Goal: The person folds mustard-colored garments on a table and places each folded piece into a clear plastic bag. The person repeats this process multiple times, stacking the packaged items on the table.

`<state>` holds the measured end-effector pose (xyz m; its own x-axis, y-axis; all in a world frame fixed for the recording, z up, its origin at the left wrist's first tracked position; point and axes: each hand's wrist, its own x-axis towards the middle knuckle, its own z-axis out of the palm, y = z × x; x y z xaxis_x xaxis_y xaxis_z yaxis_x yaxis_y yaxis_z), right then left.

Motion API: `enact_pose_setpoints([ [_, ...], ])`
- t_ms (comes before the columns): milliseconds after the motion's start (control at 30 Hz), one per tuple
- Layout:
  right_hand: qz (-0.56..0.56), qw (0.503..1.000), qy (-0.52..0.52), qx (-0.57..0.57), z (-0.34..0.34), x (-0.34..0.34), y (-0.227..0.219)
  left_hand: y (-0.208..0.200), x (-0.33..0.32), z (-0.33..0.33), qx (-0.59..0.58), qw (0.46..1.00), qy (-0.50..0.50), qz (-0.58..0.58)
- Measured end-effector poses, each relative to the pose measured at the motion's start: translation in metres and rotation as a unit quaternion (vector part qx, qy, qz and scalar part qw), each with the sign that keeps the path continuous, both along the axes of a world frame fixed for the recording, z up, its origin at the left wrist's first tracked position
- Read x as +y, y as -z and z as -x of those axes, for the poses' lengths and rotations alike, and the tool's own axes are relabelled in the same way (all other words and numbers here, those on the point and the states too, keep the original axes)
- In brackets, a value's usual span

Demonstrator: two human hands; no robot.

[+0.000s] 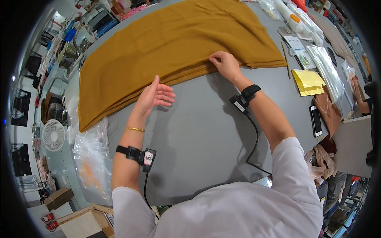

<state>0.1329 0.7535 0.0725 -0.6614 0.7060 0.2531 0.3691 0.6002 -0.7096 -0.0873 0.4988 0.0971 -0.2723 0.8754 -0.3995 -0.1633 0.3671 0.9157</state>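
A large mustard-brown cloth [174, 39] lies folded in layers across the far half of the grey table [190, 150]. Its layered near edge runs in a curve in front of me. At that edge, right of the middle, my right hand [225, 65] pinches the cloth between thumb and fingers. Farther left, my left hand [156, 95] is held just by the near edge, thumb up and fingers stretched out, holding nothing. Both forearms wear black straps with small cabled devices.
Clear plastic bags [93, 162] lie on the left, near a white fan [53, 135]. To the right are a wooden stick [285, 59], yellow paper [308, 82], a phone [316, 121], brown fabric [328, 107] and clear plastic sleeves [327, 69]. Another person's hand [357, 89] shows at the far right.
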Motion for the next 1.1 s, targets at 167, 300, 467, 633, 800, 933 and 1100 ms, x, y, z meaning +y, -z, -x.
enact_pose_setpoints([
  [167,0.083,0.955,-0.091,0.269,0.019,0.003,-0.051,0.007,0.045,0.025,-0.213,0.970,-0.092,-0.075],
  [300,-0.271,0.952,-0.064,0.127,-0.019,0.026,-0.061,-0.015,0.027,0.055,-0.222,0.940,-0.208,-0.156],
  [467,-0.310,0.944,0.082,-0.079,-0.139,0.043,-0.039,-0.050,-0.109,0.049,-0.031,0.967,-0.204,-0.151],
  [633,-0.295,0.952,-0.007,-0.084,-0.250,-0.073,-0.047,-0.046,-0.236,0.003,0.017,0.971,-0.186,-0.149],
  [800,-0.247,0.964,0.000,-0.095,-0.323,-0.181,-0.062,-0.013,-0.283,-0.020,-0.107,0.914,-0.348,-0.178],
  [933,-0.214,0.966,0.071,-0.124,-0.384,-0.207,-0.048,0.024,-0.264,0.019,-0.268,0.846,-0.364,-0.282],
  [1100,-0.212,0.952,0.213,-0.056,-0.489,-0.174,-0.017,0.041,-0.238,0.112,-0.257,0.733,-0.537,-0.329],
])
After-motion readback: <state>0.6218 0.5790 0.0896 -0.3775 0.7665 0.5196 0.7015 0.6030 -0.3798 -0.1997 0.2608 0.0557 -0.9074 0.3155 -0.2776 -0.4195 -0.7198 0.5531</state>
